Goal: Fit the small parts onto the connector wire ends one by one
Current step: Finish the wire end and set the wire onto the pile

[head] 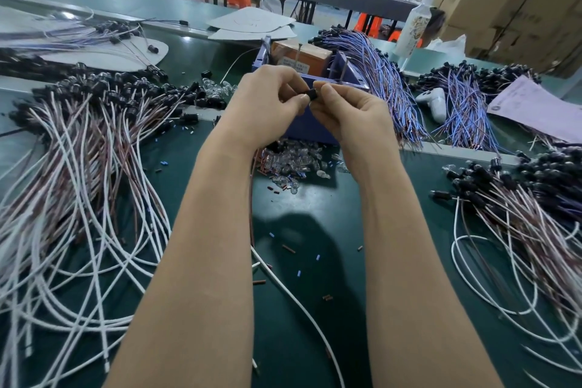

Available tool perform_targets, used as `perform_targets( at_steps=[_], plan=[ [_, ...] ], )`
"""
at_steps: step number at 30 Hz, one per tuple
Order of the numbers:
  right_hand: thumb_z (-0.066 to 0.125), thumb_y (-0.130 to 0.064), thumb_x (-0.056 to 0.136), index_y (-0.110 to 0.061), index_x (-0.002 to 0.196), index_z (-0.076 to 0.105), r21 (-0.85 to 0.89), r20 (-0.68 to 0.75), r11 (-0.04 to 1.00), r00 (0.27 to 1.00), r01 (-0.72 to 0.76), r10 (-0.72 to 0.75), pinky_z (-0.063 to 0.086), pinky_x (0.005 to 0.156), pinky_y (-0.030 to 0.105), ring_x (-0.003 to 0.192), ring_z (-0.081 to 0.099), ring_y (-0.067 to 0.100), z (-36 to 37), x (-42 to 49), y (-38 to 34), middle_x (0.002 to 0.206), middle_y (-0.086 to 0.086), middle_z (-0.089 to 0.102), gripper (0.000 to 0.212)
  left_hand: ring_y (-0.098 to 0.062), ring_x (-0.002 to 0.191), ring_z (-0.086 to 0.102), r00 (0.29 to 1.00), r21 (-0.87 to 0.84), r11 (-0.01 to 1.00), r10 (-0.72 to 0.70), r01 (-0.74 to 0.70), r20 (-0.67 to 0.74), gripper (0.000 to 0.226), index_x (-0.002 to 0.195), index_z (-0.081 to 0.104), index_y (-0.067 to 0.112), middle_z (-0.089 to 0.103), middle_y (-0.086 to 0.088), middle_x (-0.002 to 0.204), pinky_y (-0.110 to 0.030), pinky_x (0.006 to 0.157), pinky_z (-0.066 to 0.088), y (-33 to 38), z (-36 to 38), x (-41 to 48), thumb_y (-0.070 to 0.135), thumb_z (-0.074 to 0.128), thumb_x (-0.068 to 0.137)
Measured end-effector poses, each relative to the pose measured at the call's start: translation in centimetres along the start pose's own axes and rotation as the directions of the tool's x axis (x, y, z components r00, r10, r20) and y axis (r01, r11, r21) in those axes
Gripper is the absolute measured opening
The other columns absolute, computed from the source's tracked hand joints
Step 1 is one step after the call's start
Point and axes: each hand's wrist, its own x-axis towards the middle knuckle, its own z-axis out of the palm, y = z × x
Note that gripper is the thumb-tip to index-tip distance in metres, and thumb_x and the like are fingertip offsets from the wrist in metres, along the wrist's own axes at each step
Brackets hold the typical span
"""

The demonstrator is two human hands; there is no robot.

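My left hand (267,101) and my right hand (352,113) meet above the middle of the green table, fingertips together. Between them sits a small black connector part (311,94), pinched from both sides. A white and brown wire (277,280) hangs down from the hands between my forearms and trails over the table toward me. A heap of small clear bulbs (293,161) lies just below the hands. What the fingers hide inside the pinch cannot be made out.
A blue bin (315,132) holding an orange box (299,55) stands behind the hands. Bundles of white and brown wires with black ends (94,142) fill the left; similar bundles (519,205) lie right. Blue-purple wires (387,79), a white controller (436,102), a paper (535,107) and a bottle (414,25) sit at the back right.
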Motion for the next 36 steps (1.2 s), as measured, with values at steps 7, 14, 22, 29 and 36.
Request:
perform_targets(
  at_steps=[7, 14, 22, 29, 36],
  plan=[
    [0.054, -0.003, 0.094, -0.013, 0.087, 0.055, -0.085, -0.128, 0.993, 0.987, 0.083, -0.094, 0.057, 0.075, 0.026, 0.068, 0.063, 0.013, -0.3, 0.1, -0.2, 0.079, 0.007, 0.063, 0.012, -0.009, 0.085, 0.049, 0.997, 0.135, 0.99, -0.018, 0.029, -0.08, 0.034, 0.121, 0.06, 0.019, 0.062, 0.001, 0.108, -0.012, 0.073, 0.034, 2.0, 0.2, 0.2, 0.027, 0.065, 0.088],
    [0.046, -0.009, 0.096, -0.007, 0.092, 0.054, 0.218, -0.387, 0.976, 0.919, 0.017, 0.071, 0.045, 0.048, 0.02, 0.048, 0.054, 0.008, -2.8, 1.0, -0.5, 0.059, -0.001, 0.059, 0.009, -0.006, 0.04, 0.046, 0.909, -0.139, 0.939, -0.255, 0.314, 0.328, 0.06, 0.083, 0.06, 0.012, 0.059, 0.005, 0.049, -0.02, 0.048, 0.038, 4.3, 1.7, 0.1, 0.06, 0.028, 0.096],
    [0.043, -0.015, 0.088, -0.011, 0.062, 0.054, -0.435, -0.266, 0.835, 0.934, -0.336, 0.237, 0.032, 0.046, 0.022, 0.043, 0.041, 0.015, -3.8, 1.1, 0.0, 0.044, -0.001, 0.048, 0.028, 0.0, 0.04, 0.038, 0.926, -0.845, 0.452, -0.358, 0.286, 0.121, 0.031, 0.083, 0.06, 0.008, 0.05, 0.008, 0.051, -0.013, 0.041, 0.031, 1.0, 1.7, 0.9, 0.018, 0.038, 0.103],
    [0.048, -0.034, 0.098, -0.004, 0.092, 0.068, -0.571, -0.029, 0.82, 0.999, -0.034, 0.022, 0.053, 0.08, 0.043, 0.086, 0.065, 0.03, -1.8, 0.4, -0.2, 0.097, 0.016, 0.07, 0.037, -0.002, 0.035, 0.038, 0.821, -0.191, 0.873, -0.319, 0.449, 0.474, 0.036, 0.075, 0.061, 0.008, 0.052, 0.006, 0.046, -0.013, 0.038, 0.034, 0.8, 2.6, -0.3, 0.02, 0.04, 0.102],
    [0.053, -0.019, 0.096, -0.024, 0.072, 0.068, -0.456, 0.163, 0.889, 0.986, 0.041, 0.038, 0.044, 0.057, 0.024, 0.06, 0.057, 0.009, -1.5, 0.5, 0.3, 0.064, -0.008, 0.065, 0.029, -0.003, 0.035, 0.039, 0.736, -0.149, 0.889, -0.252, 0.432, 0.629, 0.027, 0.082, 0.06, 0.003, 0.054, 0.0, 0.052, -0.013, 0.036, 0.032, 1.3, 3.3, -1.0, 0.015, 0.043, 0.1]
  ],
)
